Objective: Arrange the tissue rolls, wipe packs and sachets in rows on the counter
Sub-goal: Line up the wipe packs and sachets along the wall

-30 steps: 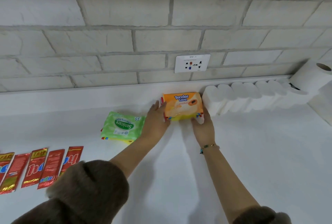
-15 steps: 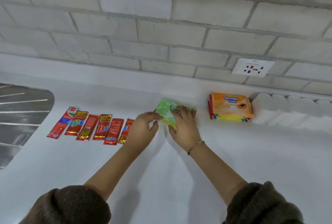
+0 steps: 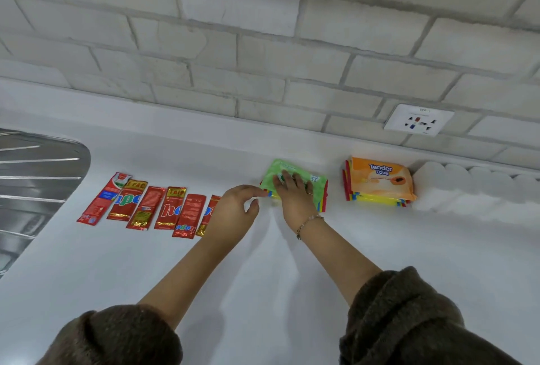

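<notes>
From the head camera, both hands have left the orange wipe pack [image 3: 380, 180], which sits against the tissue rolls [image 3: 467, 189], and are now on the green wipe pack [image 3: 285, 166] at its 9 o'clock. The right hand [image 3: 293, 192] lies flat on top with its fingers straight and slightly spread. The left hand [image 3: 233, 209], loosely curled, touches the pack's 9 o'clock edge. A gap separates the packs, so the green one probably needs sliding toward 3 o'clock. The sachets [image 3: 146, 203] lie in a row at 9 o'clock, the nearest partly hidden by the left hand.

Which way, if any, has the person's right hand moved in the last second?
Yes. The right hand has moved left, away from the wall socket: off the orange wipe pack and onto the green wipe pack.
</notes>
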